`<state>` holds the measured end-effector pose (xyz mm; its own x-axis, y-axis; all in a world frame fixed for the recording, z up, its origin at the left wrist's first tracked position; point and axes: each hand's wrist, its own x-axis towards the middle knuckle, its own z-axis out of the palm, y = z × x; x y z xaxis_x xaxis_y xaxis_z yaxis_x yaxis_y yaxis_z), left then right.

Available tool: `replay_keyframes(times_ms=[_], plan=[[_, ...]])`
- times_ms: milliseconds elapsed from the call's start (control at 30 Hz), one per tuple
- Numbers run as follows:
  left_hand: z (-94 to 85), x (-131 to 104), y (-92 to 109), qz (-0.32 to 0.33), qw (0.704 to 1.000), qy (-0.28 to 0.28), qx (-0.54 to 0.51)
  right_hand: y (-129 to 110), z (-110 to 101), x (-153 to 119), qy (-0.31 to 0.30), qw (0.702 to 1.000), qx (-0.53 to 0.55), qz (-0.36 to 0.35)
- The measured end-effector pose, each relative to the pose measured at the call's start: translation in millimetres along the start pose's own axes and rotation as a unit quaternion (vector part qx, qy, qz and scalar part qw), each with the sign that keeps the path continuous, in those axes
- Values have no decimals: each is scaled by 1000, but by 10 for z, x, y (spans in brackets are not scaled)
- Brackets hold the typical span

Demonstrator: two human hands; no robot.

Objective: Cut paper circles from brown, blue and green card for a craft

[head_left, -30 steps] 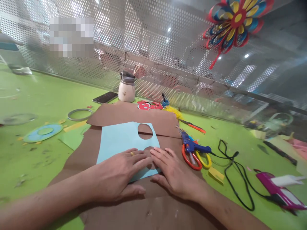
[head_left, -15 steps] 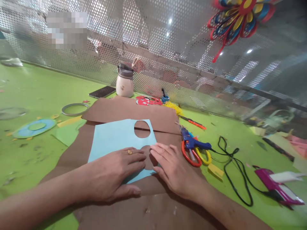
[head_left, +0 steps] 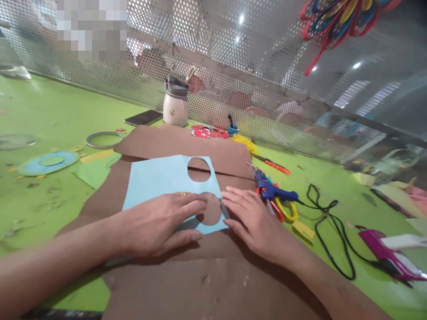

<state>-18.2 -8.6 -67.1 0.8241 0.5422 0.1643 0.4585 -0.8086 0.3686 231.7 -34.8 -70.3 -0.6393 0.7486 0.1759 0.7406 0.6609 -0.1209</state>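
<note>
A light blue sheet of paper (head_left: pixel 156 178) with two round holes along its right side lies on brown cardboard (head_left: pixel 160 280). Brown shows through both holes. My left hand (head_left: pixel 163 220), with a ring on one finger, rests flat on the lower part of the sheet, its fingertips at the left rim of the lower hole. At the sheet's lower right edge lies my right hand (head_left: pixel 248 218), fingers stretched out and touching the paper beside the same hole. Neither hand grips anything.
Right of the cardboard lie a blue glue gun (head_left: pixel 273 191), scissors with red and yellow handles (head_left: pixel 290 211), a black cord and a purple device (head_left: pixel 387 253). A bottle (head_left: pixel 175 104) and a phone (head_left: pixel 143 118) stand behind. Left are a blue paper ring (head_left: pixel 63 162) and a grey ring (head_left: pixel 104 140).
My right hand has shifted to the right, uncovering more of the lower hole. My left hand stays on the sheet. The whole view has tilted slightly down.
</note>
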Motion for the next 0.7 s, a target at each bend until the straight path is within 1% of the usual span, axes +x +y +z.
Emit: replay_keyframes(times_ms=[67,167,233,367,433,500,600,633,700], plan=[[-8,17,-9,3,1000,-22,8,12,-28,-30,-18,1000,-5,-15],[-10,25,-24,11,1000,-21,12,7,-38,-63,-61,997,-13,-34],[-12,20,-35,15,1000,-18,13,-1,-37,-77,-73,997,-21,-33],[-32,15,-52,15,1000,-14,-5,-31,-34,-79,-61,998,-24,-25],[-39,17,-59,9,999,-20,-26,-58,-26,-73,-52,998,-28,-29],[-37,18,-66,11,999,-11,-30,-85,-14,-69,-56,997,-36,-37],[-33,14,-63,26,1000,5,-7,-111,-5,-55,-63,997,-31,-33],[-33,12,-53,34,999,3,-3,-115,-5,-44,-59,998,-27,-28],[-31,8,-20,50,998,22,-11,-114,-6,-12,-47,999,-17,-20]])
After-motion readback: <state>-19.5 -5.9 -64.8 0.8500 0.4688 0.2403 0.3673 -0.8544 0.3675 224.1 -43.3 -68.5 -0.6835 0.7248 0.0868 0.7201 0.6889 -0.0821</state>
